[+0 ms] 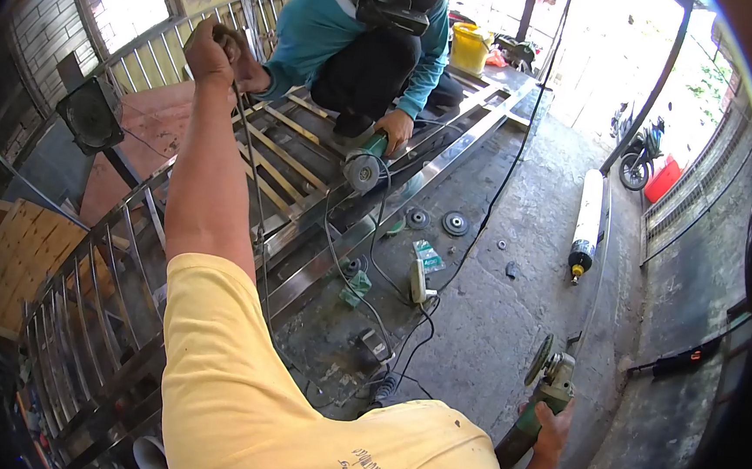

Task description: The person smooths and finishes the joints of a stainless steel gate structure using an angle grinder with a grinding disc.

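Observation:
My left hand (207, 53) is raised at the end of my outstretched arm, fingers closed around a dark power cord (251, 156) that hangs down toward the floor. Right beside it is a hand (249, 77) of a crouching person in a teal shirt. Low at the right, my right hand (552, 428) grips an angle grinder (550, 388) by its green body, its disc facing up and left. The crouching person's other hand (394, 131) holds a second angle grinder (365, 169) over the metal frame (451, 153).
Cords, a white extension outlet (419, 281), green-and-white packets (428, 256) and grinding discs (454, 223) lie on the concrete floor. A white gas cylinder (585, 223) lies to the right, near a red container (663, 180) and a motorcycle (639, 157). Metal railings (83, 301) stand at the left.

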The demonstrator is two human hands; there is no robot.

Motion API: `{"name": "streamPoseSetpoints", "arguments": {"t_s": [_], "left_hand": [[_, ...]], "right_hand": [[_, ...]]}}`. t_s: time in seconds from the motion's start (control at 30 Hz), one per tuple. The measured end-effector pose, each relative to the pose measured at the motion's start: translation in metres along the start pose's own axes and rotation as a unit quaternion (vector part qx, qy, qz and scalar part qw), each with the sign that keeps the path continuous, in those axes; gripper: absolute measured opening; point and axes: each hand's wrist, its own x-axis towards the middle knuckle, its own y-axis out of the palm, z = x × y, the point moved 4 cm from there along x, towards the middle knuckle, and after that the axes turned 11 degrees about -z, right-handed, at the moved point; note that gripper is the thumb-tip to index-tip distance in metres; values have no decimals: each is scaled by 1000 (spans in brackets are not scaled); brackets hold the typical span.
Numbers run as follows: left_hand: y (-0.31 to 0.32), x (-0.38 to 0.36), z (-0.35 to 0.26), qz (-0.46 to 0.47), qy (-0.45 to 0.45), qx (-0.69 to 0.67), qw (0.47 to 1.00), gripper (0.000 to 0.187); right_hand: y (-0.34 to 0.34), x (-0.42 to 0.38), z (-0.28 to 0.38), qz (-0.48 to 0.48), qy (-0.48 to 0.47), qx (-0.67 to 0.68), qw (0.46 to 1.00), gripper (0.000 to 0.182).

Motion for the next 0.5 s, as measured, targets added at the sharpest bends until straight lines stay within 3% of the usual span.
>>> {"name": "streamPoseSetpoints", "arguments": {"t_s": [0.13, 0.27, 0.3, 0.37, 0.47, 0.5], "left_hand": [[5, 3, -10, 34, -2, -19, 999, 31], [28, -6, -28, 130, -13, -26, 991, 31], [36, -6, -33, 94, 11, 3, 996, 31], [50, -11, -55, 131, 102, 71, 984, 34], [63, -13, -76, 165, 231, 183, 941, 38], [60, -19, -80, 168, 262, 269, 911, 30]], "right_hand": [[-3, 4, -4, 3, -10, -1, 1000, 95], [11, -1, 6, -1, -2, -9, 1000, 92], [14, 0, 8, 8, -3, -11, 1000, 91], [20, 1, 13, 20, -5, -13, 1000, 89], [23, 3, 13, 25, -8, -6, 1000, 89], [22, 5, 12, 34, -11, -5, 999, 87]]}}
